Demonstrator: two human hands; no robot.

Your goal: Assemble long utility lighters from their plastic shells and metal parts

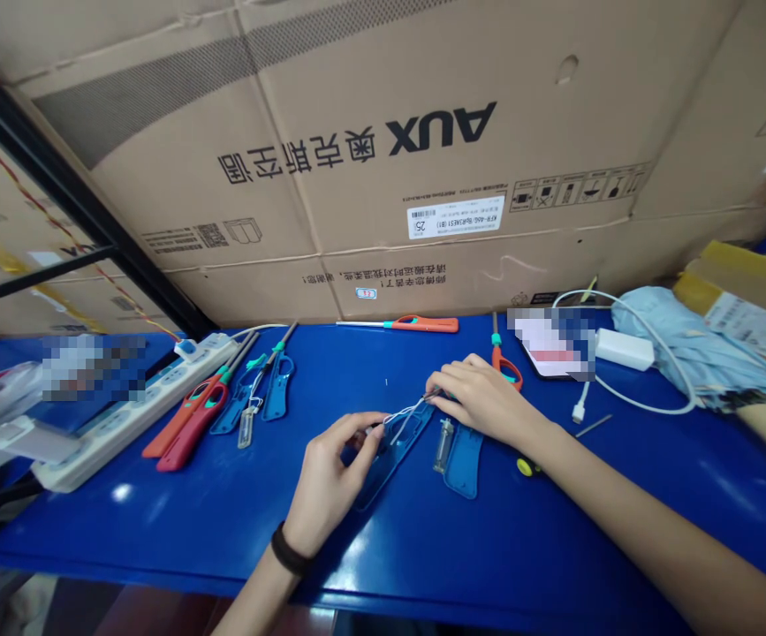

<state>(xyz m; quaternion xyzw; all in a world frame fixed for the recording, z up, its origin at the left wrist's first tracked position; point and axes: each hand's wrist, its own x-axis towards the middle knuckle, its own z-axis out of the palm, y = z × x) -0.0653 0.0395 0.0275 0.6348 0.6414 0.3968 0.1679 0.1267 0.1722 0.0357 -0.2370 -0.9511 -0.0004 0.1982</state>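
Observation:
My left hand (336, 473), with a dark band at the wrist, is closed in a pinch on one end of thin white wires (404, 412). At the wires' other end, the fingers of my right hand (481, 397) are closed on a small dark part I cannot make out clearly. Beneath them on the table lies a blue lighter shell half (389, 464). Just below my right hand are a clear fuel tank (443, 444) and a second blue shell half (463, 468). Farther left rests an opened blue lighter (277, 384), its tank (246, 426) out beside it.
Red-orange long lighters (187, 415) lie beside a white power strip (137, 411) at left. Another lighter (426, 324) lies by the cardboard box (356, 106). At right are a phone (545, 344), a white charger (625, 349), a folded umbrella (693, 344) and a yellow-tipped tool (526, 466).

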